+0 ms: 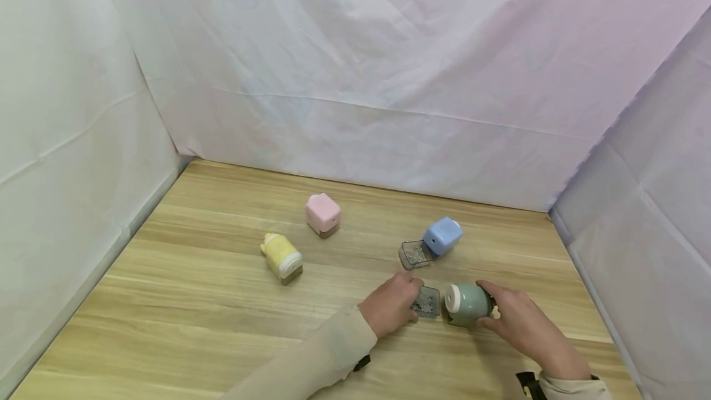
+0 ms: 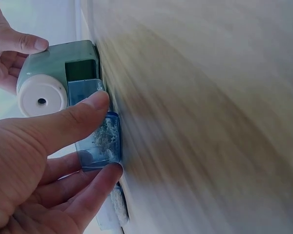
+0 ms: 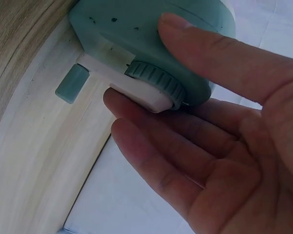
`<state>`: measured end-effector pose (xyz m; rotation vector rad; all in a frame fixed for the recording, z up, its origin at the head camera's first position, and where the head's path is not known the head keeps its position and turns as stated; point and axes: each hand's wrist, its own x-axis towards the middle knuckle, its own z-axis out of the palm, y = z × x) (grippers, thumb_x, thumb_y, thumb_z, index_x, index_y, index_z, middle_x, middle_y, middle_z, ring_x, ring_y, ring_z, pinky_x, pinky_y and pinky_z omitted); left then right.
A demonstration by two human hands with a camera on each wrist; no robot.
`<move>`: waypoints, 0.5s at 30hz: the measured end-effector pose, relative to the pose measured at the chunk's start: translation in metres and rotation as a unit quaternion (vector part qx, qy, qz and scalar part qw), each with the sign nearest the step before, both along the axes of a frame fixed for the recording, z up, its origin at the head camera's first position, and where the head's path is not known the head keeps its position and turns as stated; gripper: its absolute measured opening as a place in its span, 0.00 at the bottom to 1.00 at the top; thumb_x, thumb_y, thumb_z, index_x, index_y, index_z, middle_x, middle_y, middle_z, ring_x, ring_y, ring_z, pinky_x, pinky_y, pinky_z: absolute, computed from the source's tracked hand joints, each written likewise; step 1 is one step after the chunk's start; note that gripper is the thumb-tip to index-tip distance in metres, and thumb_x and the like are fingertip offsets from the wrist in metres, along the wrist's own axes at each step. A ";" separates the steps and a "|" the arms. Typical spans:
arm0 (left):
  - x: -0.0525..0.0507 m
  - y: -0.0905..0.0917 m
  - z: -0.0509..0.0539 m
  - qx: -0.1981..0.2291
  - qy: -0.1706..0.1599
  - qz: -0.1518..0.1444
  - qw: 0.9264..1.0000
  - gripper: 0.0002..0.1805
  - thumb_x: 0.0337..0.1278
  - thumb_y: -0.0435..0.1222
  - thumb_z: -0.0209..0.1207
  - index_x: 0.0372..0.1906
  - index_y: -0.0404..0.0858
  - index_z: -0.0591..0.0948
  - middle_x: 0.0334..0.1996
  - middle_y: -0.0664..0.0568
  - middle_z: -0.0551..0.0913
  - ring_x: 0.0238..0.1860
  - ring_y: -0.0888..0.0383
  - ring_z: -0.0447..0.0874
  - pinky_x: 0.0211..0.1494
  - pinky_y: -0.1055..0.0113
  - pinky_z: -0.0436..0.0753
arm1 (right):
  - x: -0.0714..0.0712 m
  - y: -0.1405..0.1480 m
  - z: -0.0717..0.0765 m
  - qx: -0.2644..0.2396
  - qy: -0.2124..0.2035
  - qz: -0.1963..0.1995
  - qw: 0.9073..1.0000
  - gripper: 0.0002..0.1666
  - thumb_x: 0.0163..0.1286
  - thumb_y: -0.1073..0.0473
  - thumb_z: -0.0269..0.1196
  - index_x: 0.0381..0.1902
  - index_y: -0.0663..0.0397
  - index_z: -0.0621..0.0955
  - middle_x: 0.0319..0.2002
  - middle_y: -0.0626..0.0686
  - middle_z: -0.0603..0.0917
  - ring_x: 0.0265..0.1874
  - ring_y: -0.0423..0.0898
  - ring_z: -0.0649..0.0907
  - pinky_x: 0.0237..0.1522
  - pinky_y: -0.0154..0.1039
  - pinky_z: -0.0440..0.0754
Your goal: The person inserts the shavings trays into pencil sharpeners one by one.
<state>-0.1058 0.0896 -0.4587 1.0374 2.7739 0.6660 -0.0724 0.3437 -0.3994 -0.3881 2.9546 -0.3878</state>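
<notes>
A green crank pencil sharpener (image 1: 472, 305) with a white round front lies at the right. My right hand (image 1: 524, 326) grips its rear end, the thumb (image 3: 200, 41) against the body and the fingers by the crank handle (image 3: 72, 84). My left hand (image 1: 393, 304) pinches a clear shavings drawer (image 2: 105, 139) between thumb and fingers. Grey shavings lie inside the drawer, which is out of the sharpener, just in front of its drawer opening (image 2: 80, 70). The left wrist view shows the drawer near the wooden tabletop.
A blue pencil sharpener (image 1: 442, 236) stands behind, with its shavings-filled drawer (image 1: 414, 255) out beside it. A pink sharpener (image 1: 323, 213) and a yellow sharpener (image 1: 282, 257) stand to the left on the wooden table (image 1: 194, 301). White cloth (image 1: 355, 66) hangs around the table.
</notes>
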 end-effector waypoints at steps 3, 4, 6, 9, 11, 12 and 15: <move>0.001 0.005 0.000 0.000 0.009 -0.004 1.000 0.30 0.55 0.39 0.81 0.60 0.32 0.85 0.54 0.44 0.88 0.54 0.57 0.87 0.58 0.74 0.86 | 0.000 0.000 0.000 0.001 -0.002 -0.001 1.000 0.41 0.54 0.61 0.85 0.62 0.73 0.81 0.53 0.68 0.89 0.46 0.58 0.91 0.48 0.57 0.90; 0.001 0.006 0.000 0.000 0.010 -0.005 1.000 0.29 0.55 0.39 0.81 0.60 0.32 0.85 0.55 0.44 0.88 0.55 0.57 0.87 0.58 0.74 0.86 | 0.000 0.000 0.001 0.002 -0.003 -0.002 1.000 0.41 0.54 0.61 0.85 0.62 0.73 0.81 0.53 0.68 0.89 0.46 0.58 0.91 0.48 0.57 0.90; 0.001 0.010 0.000 -0.002 0.008 -0.004 1.000 0.29 0.56 0.39 0.80 0.60 0.33 0.85 0.56 0.44 0.88 0.57 0.57 0.87 0.60 0.73 0.86 | 0.000 -0.001 0.001 0.002 -0.002 -0.003 1.000 0.41 0.54 0.61 0.85 0.63 0.73 0.81 0.53 0.68 0.89 0.46 0.57 0.91 0.47 0.57 0.91; 0.002 0.015 -0.001 -0.004 -0.003 0.000 1.000 0.29 0.57 0.39 0.80 0.62 0.34 0.84 0.58 0.45 0.88 0.59 0.57 0.86 0.61 0.73 0.85 | 0.000 -0.001 0.000 0.000 -0.003 -0.003 1.000 0.41 0.54 0.62 0.85 0.63 0.73 0.81 0.53 0.68 0.90 0.45 0.56 0.91 0.46 0.56 0.91; 0.003 0.018 -0.001 -0.005 -0.010 0.001 1.000 0.30 0.57 0.39 0.80 0.62 0.34 0.84 0.59 0.46 0.88 0.61 0.57 0.86 0.62 0.74 0.85 | 0.000 -0.001 0.000 -0.002 -0.004 -0.003 1.000 0.42 0.54 0.62 0.85 0.63 0.73 0.81 0.53 0.68 0.90 0.44 0.56 0.91 0.45 0.55 0.91; 0.003 0.020 0.000 -0.005 -0.012 0.001 1.000 0.29 0.57 0.39 0.80 0.62 0.34 0.84 0.58 0.46 0.88 0.60 0.58 0.86 0.61 0.74 0.85 | 0.000 -0.001 0.000 -0.001 -0.004 -0.005 1.000 0.42 0.54 0.62 0.85 0.63 0.73 0.81 0.52 0.68 0.90 0.44 0.55 0.91 0.45 0.54 0.91; 0.004 0.025 0.000 -0.004 -0.013 0.001 1.000 0.29 0.58 0.40 0.79 0.62 0.34 0.84 0.57 0.48 0.88 0.59 0.59 0.86 0.60 0.76 0.85 | 0.000 0.000 0.000 -0.003 -0.005 -0.002 1.000 0.42 0.54 0.62 0.85 0.63 0.73 0.81 0.52 0.68 0.90 0.44 0.55 0.91 0.44 0.54 0.91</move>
